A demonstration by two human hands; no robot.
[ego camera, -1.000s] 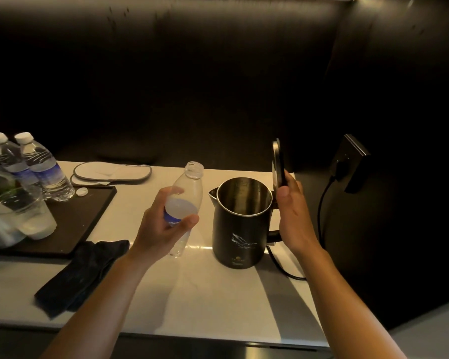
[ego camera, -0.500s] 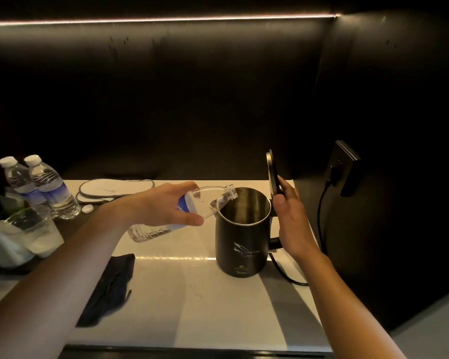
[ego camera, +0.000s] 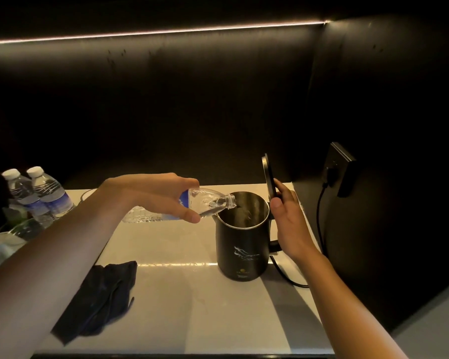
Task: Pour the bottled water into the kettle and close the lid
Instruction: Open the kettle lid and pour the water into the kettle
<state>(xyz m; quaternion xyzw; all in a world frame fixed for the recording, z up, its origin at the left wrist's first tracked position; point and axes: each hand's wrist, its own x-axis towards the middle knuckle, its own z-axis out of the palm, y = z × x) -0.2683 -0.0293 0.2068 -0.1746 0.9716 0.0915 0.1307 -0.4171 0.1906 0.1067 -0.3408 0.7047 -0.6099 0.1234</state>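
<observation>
L fingers (ego camera: 189, 217): wrapped round the bottle's middle, thumb on the near side, closed firm on it.
L hand (ego camera: 151, 195): my left, reaching in from the left, above the counter.
Bottle (ego camera: 205, 203): clear plastic w/ blue label, uncapped, tipped close to horizontal, neck pointing right. Mouth sits just over the kettle's left rim.
Water: thin stream visible at the bottle mouth, falling inside the kettle. Fill level in kettle: cannot tell.
R fingers (ego camera: 283, 189): laid flat vs. the lid's outer face, thumb at its lower edge; pressed against it, not curled round it.
R hand (ego camera: 289, 218): my right, just right of the kettle, above its handle.
Lid (ego camera: 268, 177): dark disc, standing upright on its hinge at the kettle's right rim, fully open.
Kettle (ego camera: 244, 250): black body, steel inside, white mark on front, upright on the counter.
Counter (ego camera: 192, 307): pale, glossy.
Cord (ego camera: 319, 218): runs from behind the kettle up to a wall socket (ego camera: 340, 167).
Cloth (ego camera: 99, 294): dark, crumpled, near-left of kettle.
Spare bottles (ego camera: 36, 193): two, capped, upright, far left.
</observation>
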